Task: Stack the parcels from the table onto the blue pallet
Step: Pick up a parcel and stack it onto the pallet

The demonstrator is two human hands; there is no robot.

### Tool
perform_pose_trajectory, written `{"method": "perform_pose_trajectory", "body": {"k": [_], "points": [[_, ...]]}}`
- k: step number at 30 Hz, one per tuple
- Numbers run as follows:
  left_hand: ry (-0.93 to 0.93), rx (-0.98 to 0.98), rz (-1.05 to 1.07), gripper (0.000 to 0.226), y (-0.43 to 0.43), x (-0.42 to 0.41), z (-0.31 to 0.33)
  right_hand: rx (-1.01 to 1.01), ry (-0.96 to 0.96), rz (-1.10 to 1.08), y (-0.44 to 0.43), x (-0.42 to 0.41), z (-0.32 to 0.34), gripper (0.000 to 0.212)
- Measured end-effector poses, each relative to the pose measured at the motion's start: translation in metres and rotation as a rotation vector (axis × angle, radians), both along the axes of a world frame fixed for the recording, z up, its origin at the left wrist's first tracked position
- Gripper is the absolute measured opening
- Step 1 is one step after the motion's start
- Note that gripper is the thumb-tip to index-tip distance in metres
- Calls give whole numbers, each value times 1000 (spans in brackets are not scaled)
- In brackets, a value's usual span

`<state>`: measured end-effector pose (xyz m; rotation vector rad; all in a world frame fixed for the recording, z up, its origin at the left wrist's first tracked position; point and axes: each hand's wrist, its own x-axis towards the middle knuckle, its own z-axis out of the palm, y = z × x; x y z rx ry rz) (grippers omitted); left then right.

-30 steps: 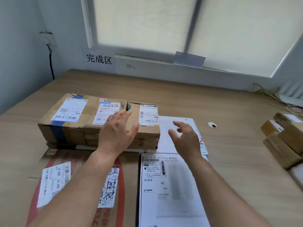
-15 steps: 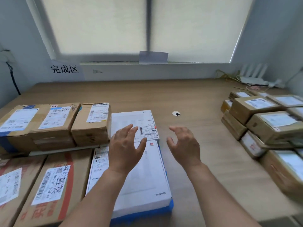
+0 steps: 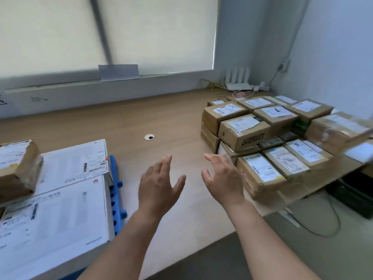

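Several brown cardboard parcels point(image 3: 262, 128) with white labels sit packed together at the right of the wooden table point(image 3: 141, 114). On the left, the blue pallet point(image 3: 116, 178) shows only its edge beneath two flat white parcels point(image 3: 72, 160); a small brown parcel point(image 3: 20, 164) lies on top of them at the far left. My left hand point(image 3: 159, 184) and my right hand point(image 3: 224, 178) hover over the bare table between pallet and pile, fingers spread, holding nothing. The right hand is close to the nearest labelled parcel point(image 3: 260, 174).
A round cable hole point(image 3: 149, 137) is in the tabletop. A white router point(image 3: 239, 85) and cables lie in the far right corner by the wall. The table's front edge runs diagonally at lower right, with a dark box point(image 3: 355, 195) on the floor below.
The view has swung right, from the stacked pallet to the parcel pile. Both hands left the parcels on the pallet and moved right with it, still empty.
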<state>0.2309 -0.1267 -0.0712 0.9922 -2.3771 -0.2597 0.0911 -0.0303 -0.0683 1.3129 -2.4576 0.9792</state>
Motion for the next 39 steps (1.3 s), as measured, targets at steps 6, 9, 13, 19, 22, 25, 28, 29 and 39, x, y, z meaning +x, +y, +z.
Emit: {"method": "perform_pose_trajectory", "body": {"k": [6, 9, 13, 19, 22, 25, 28, 29, 39], "points": [[-43, 18, -152, 73, 44, -74, -2, 1, -24, -113, 61, -58, -1, 41], [-66, 14, -216, 74, 55, -110, -2, -14, -19, -185, 81, -86, -4, 39], [-51, 25, -300, 73, 68, -163, -4, -38, -16, -286, 100, -127, -11, 41], [-48, 51, -381, 75, 86, -254, -8, -46, -19, -387, 127, -203, -12, 43], [-46, 59, -429, 76, 93, -302, -4, -8, -22, -417, 142, -248, -6, 40], [-45, 73, -462, 76, 100, -350, 1, 31, -42, -456, 154, -292, 0, 41], [-37, 83, -492, 75, 109, -393, 3, 30, -32, -506, 163, -328, 3, 41], [-32, 88, -502, 75, 112, -407, 2, 31, -29, -520, 167, -339, 4, 41], [-65, 145, -533, 76, 141, -494, -3, 42, -81, -573, 207, -425, 0, 44]]}}
